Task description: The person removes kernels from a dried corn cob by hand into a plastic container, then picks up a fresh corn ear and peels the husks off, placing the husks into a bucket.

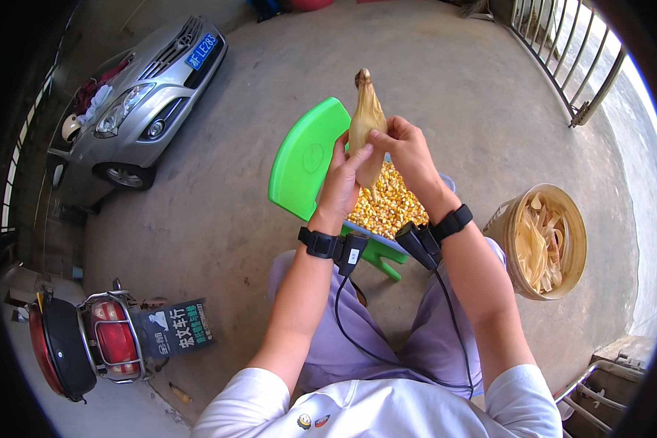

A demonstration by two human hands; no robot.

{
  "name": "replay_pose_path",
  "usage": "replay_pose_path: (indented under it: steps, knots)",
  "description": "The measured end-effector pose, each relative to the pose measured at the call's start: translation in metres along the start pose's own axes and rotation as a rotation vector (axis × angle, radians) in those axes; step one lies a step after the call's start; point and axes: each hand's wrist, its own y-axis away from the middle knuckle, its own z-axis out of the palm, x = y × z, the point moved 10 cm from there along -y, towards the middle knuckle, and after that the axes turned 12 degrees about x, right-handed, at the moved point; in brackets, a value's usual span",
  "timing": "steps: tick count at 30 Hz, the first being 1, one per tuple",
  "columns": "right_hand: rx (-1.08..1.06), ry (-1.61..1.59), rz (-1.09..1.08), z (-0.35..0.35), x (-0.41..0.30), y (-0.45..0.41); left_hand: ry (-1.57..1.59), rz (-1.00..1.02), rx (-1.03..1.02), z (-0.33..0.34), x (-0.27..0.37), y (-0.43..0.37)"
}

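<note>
An ear of corn in its dry, pale husk is held between both hands, its brown stalk end pointing away from me. My left hand wraps around its left side, thumb lying along the husk. On the other side, my right hand pinches the husk between thumb and fingers. Right below the hands lie loose yellow corn kernels in a bluish container, mostly covered by my hands. The container rests on a bright green plastic stool or chair. Whether the cob shows beneath the husk is hidden.
A tall round bucket holding dry husks stands to my right. A silver car is parked at the far left, and a motorcycle's rear is nearer. A metal gate stands far right. Black cables run from my wrist straps.
</note>
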Motion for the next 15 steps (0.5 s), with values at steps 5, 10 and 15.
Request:
replay_pose_path:
  steps: [5, 10, 15]
  knots:
    - [-0.045, -0.12, 0.079, -0.002, -0.002, 0.001, 0.09, -0.212, -0.097, 0.003, -0.013, 0.003]
    - [-0.044, -0.132, -0.06, 0.009, -0.013, 0.011, 0.042, -0.064, -0.031, 0.0, -0.004, -0.003]
    - [0.002, -0.247, 0.0, 0.008, -0.011, 0.004, 0.128, -0.108, -0.071, 0.004, -0.004, 0.0]
